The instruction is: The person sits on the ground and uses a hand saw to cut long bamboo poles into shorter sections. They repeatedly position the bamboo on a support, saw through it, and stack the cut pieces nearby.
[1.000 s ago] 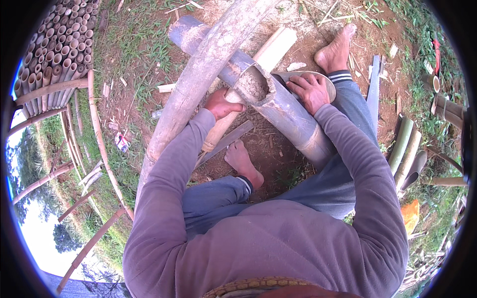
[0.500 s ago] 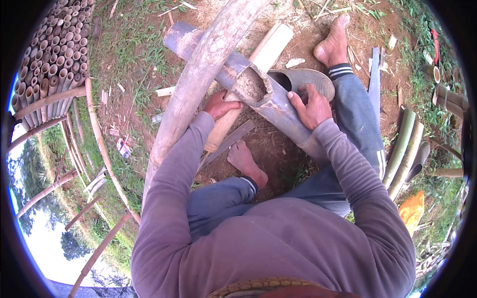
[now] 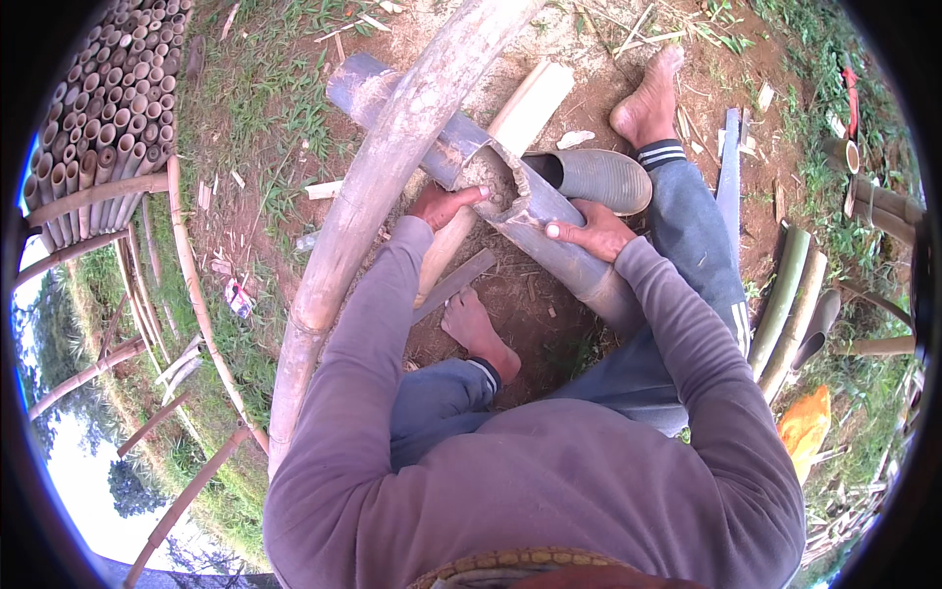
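A big hole in the bamboo tube

The dark bamboo tube (image 3: 547,211) lies slanted on the pale split wood (image 3: 535,101), under a thick pole (image 3: 388,157). A big hole (image 3: 503,181) is already cut in its side. The rim looks rough, so some tidying may be left. Both arms reach forward. The right hand (image 3: 602,233) clasps the tube, thumb on top. The left hand (image 3: 441,205) points its thumb at the hole's left edge; its fingers are hidden, so I can't tell if it grips.
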Demonstrator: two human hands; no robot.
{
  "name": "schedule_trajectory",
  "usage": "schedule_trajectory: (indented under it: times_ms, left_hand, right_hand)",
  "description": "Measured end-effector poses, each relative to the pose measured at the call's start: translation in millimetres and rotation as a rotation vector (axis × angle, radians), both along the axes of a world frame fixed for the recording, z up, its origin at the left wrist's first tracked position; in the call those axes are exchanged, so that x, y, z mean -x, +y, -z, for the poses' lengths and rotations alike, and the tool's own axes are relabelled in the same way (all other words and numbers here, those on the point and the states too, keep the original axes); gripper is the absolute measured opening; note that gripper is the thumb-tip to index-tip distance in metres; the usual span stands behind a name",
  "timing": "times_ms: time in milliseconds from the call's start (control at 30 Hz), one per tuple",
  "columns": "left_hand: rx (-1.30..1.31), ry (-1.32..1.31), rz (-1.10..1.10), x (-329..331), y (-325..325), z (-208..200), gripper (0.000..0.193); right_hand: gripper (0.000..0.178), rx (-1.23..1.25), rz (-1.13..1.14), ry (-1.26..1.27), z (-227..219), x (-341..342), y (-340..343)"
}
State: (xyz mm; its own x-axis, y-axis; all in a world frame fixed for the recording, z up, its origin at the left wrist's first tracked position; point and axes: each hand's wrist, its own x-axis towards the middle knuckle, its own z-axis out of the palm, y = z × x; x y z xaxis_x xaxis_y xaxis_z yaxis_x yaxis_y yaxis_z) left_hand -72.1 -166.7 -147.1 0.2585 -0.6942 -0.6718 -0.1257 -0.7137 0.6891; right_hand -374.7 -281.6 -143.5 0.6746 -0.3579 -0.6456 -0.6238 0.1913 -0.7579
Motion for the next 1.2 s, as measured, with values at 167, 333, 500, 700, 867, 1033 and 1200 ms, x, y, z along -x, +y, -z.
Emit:
schedule_trajectory:
  times_ms: [167,333,500,700,867,1033,1200]
  left_hand:
    - [0.087,0.096,-0.159,2.8,12.7,13.3,0.083]
    - [0.083,0.145,-0.241,2.8,14.3,12.3,0.083]
    - [0.085,0.131,-0.246,7.0,14.5,-12.1,0.080]
    - [0.105,0.217,-0.312,7.5,20.2,-20.1,0.076]
    - [0.079,0.166,-0.311,5.7,23.7,-15.9,0.073]
    - [0.077,0.242,-0.323,7.0,24.0,-17.8,0.072]
    - [0.108,0.226,-0.345,9.4,28.1,-20.7,0.069]
  right_hand:
    - [0.105,0.101,0.020,-0.008,-14.8,3.9,7.3]
    - [0.100,0.194,0.072,-0.059,-20.1,7.9,9.9]
    - [0.093,0.241,0.071,-0.068,-37.3,12.8,7.9]
    - [0.048,0.989,0.344,0.205,-32.5,15.8,10.7]
    - [0.060,0.979,0.537,0.295,16.3,20.8,11.3]
    - [0.078,0.605,0.541,0.277,17.4,23.5,-2.9]
    - [0.083,0.586,0.208,0.462,15.0,19.6,-4.3]
